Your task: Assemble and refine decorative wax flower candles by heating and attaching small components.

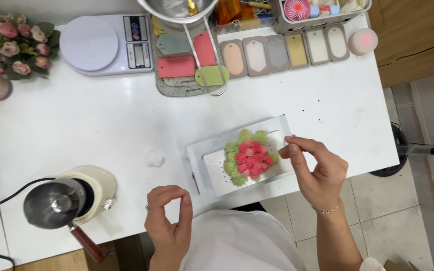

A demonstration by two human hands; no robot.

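Left hand (169, 221) hovers, fingers curled, empty; right hand (315, 168) pinches something tiny beside the flower cluster (249, 156) on a white tray (212, 145), mid-decorating.

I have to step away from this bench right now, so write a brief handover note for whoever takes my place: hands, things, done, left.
Left hand: empty as far as shown, fingers curled, above the white table edge.
Right hand: thumb and forefinger pinched together beside the right edge of the white rectangular slab; whether they hold anything is too small to tell.
Things: a cluster of pink flower pieces ringed by green ones sits on the slab, which rests on a white tray.
Done: cluster arranged.
Left: the slab's left part is bare.
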